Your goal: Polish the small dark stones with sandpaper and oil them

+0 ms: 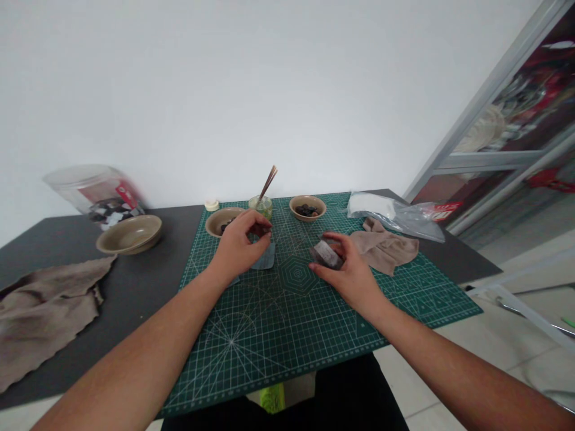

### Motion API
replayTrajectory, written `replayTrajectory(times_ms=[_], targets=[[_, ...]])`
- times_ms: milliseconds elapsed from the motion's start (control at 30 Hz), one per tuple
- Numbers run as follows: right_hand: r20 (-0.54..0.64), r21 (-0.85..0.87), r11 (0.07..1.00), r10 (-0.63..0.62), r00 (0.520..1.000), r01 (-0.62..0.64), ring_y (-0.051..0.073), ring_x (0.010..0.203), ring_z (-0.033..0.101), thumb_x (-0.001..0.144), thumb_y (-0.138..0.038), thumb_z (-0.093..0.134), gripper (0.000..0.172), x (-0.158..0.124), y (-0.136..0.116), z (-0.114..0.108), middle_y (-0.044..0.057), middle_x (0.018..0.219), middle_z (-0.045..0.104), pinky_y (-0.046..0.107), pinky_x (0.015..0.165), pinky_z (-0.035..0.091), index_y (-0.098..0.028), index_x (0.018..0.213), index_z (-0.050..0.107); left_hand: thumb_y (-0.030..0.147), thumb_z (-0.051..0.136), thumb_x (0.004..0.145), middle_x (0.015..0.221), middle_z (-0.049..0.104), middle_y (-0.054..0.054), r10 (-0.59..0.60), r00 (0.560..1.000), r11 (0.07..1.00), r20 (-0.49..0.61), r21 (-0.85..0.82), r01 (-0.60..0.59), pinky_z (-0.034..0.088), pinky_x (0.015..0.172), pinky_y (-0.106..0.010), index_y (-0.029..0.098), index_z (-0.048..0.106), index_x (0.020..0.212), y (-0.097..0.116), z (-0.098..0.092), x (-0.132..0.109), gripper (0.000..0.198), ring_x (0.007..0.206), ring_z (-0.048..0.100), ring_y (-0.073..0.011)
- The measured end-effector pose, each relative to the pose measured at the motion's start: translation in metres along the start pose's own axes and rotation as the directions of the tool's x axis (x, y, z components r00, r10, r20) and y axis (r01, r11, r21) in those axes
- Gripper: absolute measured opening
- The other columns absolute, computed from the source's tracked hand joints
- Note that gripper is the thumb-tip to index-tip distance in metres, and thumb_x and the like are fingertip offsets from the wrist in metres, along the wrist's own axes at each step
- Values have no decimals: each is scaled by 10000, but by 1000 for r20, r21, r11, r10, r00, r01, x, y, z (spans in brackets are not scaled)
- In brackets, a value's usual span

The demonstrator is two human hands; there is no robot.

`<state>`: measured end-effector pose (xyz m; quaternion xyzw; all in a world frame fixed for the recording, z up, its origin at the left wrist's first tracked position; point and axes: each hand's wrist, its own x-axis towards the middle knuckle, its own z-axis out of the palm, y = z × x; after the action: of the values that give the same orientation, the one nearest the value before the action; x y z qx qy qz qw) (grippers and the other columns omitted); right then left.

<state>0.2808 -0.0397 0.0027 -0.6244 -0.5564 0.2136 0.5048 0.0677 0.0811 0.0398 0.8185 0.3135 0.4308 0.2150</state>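
Above the green cutting mat, my right hand grips a small dark grey block with a paler side between thumb and fingers. My left hand is held in a pinch, its thumb close to the fingertips; whatever may be between them is too small to make out. Below those fingers lies a flat grey-blue piece on the mat. Just behind the left wrist stands a tan bowl, partly covered by the hand, with dark pieces inside. A glass jar holding thin brown sticks rises behind the left fingers.
Dark, rounded pieces fill part of another bowl at the back. A crumpled brown cloth and a clear plastic bag lie right. On the left are a larger cloth, an empty-looking bowl and a tipped clear jar.
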Motion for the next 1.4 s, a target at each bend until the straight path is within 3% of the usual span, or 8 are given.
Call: replayTrajectory(times_ms=[267,567,667,800,967,1133,1300,1400], targets=[[21,-12,1000,-6,1000,6,233,817,691,753,-325,750,510,6,-8,-2,49,926,719,385,735,547,-223,1202,529,107,577,790,812,602,1,85,996,994,-36,75,-82,503,692,-302,194,603,855,2,-2,-1,111,735,575,-138],[83,-103,994,-38,996,46,219,813,694,806,-308,695,276,4,-19,-9,37,928,736,341,704,537,-219,1058,626,107,553,825,855,584,-9,78,993,994,-91,88,-70,486,697,-288,197,595,852,7,-6,0,103,751,563,-133],[203,-300,927,-171,964,227,218,778,679,843,-225,628,80,3,-24,-8,30,852,728,349,700,519,-218,910,671,123,556,829,861,592,-6,43,991,993,-130,112,-29,486,719,-293,201,593,868,7,-6,0,95,764,569,-137],[187,-380,760,-495,848,528,247,961,644,884,-158,556,149,8,-26,-5,74,989,726,420,862,496,-210,959,673,158,569,840,909,615,-7,-36,975,995,-217,82,55,489,687,-278,202,590,926,3,-5,1,98,734,576,-122],[470,-421,724,-342,814,547,291,1055,614,789,-194,654,245,9,-18,1,85,1116,718,491,916,457,-188,1032,685,133,615,803,865,601,2,7,934,992,-357,120,39,491,646,-260,202,587,869,1,-8,4,99,718,580,-120],[396,-368,790,-343,852,490,241,984,622,838,-209,607,213,23,-30,13,81,1045,727,425,906,486,-175,1032,690,60,615,772,897,608,-9,106,904,977,-414,212,-18,508,676,-262,202,642,888,0,-11,6,185,722,576,-118],[654,-365,687,-291,699,628,292,1163,555,845,-361,693,544,57,-38,52,136,1304,618,433,996,455,-139,1328,578,105,638,815,918,650,-13,107,908,973,-405,232,-10,514,678,-257,217,686,960,-2,-12,6,190,729,593,-119],[746,-379,624,-231,625,683,310,1135,568,866,-423,672,485,70,-37,68,145,1234,649,424,956,467,-125,1249,641,147,653,832,932,676,-18,91,918,980,-387,198,-13,517,679,-249,220,694,1000,-4,-12,6,188,748,612,-119]])
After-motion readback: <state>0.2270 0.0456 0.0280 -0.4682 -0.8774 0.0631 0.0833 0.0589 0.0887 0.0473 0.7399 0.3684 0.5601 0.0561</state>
